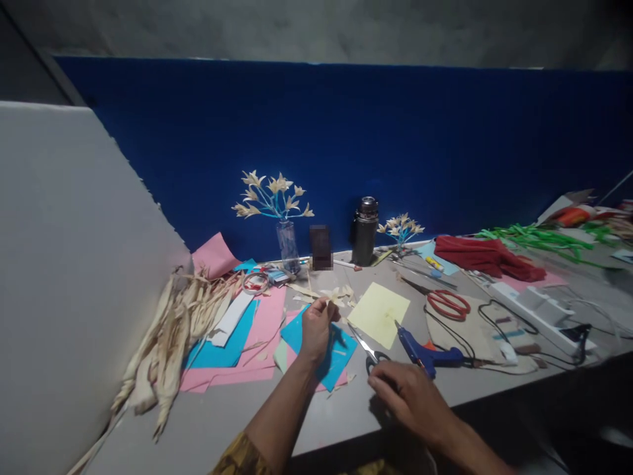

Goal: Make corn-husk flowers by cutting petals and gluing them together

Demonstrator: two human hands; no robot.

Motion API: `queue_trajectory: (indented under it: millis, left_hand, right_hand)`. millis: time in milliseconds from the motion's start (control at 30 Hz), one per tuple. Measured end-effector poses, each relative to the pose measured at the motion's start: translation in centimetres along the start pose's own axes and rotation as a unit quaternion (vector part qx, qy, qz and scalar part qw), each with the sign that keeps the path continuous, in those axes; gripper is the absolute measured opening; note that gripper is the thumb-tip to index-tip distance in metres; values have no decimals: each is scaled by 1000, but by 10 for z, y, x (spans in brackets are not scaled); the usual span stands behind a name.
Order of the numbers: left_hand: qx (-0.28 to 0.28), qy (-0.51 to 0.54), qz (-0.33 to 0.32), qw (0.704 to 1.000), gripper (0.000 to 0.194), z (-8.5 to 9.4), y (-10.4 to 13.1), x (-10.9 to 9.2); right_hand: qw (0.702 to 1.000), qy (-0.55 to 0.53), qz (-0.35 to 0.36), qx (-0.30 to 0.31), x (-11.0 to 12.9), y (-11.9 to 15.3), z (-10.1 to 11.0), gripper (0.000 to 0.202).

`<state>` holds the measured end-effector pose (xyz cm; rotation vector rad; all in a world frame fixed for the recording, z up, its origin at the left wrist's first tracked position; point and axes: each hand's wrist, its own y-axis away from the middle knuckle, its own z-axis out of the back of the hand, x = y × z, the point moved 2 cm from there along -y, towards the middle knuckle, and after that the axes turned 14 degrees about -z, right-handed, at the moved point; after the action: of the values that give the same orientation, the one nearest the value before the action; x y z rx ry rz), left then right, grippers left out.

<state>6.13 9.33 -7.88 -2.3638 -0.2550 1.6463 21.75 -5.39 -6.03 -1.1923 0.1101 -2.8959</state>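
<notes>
My left hand point(317, 328) is closed, its thumb and fingertips pinching a small pale flower point(337, 295) that looks made of corn husk. Blue paper point(340, 359) lies beneath this hand. At the right, my right hand point(411, 396) has curled fingers at the black handles of a pair of scissors point(366, 346); part of the handles is hidden behind the fingers. The blades point up and left towards a yellow paper square point(380, 313). A blue glue gun point(428, 353) lies just beyond my right hand, its nozzle towards the yellow paper.
Dried corn husks point(168, 343) and pink paper point(247, 377) cover the left side. Behind stand a glass vase point(287, 247) of husk flowers, a dark box-like object point(321, 247) and a thermos point(364, 234). Red-handled scissors point(449, 305), a power strip point(539, 316) and red cloth point(487, 257) lie right.
</notes>
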Motion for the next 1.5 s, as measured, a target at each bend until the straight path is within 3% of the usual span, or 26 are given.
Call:
queue_trajectory:
  millis: [133,233,400,600,833,967,1133,1367,1500]
  left_hand:
    - [-30,7,-12,999,26,4,-4,2]
    - [-41,26,-3,999,23,6,-7,1]
    - [-65,47,30,996,34,12,-10,4]
    - [-103,59,21,993,41,19,-14,19]
    - [-112,99,67,986,42,19,-11,20]
    - [-110,120,99,982,46,16,-8,17]
    - [-104,123,127,979,50,13,-6,15]
    - [-105,122,135,978,54,13,-7,16]
    - [-101,131,138,976,53,11,-7,11]
  right_hand:
    - [987,157,-6,-15,30,-57,53,21]
    - [967,242,-76,-3,46,-125,71,19]
    - [956,251,-149,-3,43,-227,55,11]
    - [951,229,-206,19,21,-295,22,27]
    - [956,203,-212,-10,2,-338,-6,36]
    - [961,178,-209,-34,-5,-355,-9,49]
    - [964,163,-203,-49,-9,-369,-10,52]
    - [964,186,-187,-33,1,-364,-7,47]
    - [962,217,-164,23,20,-344,7,39]
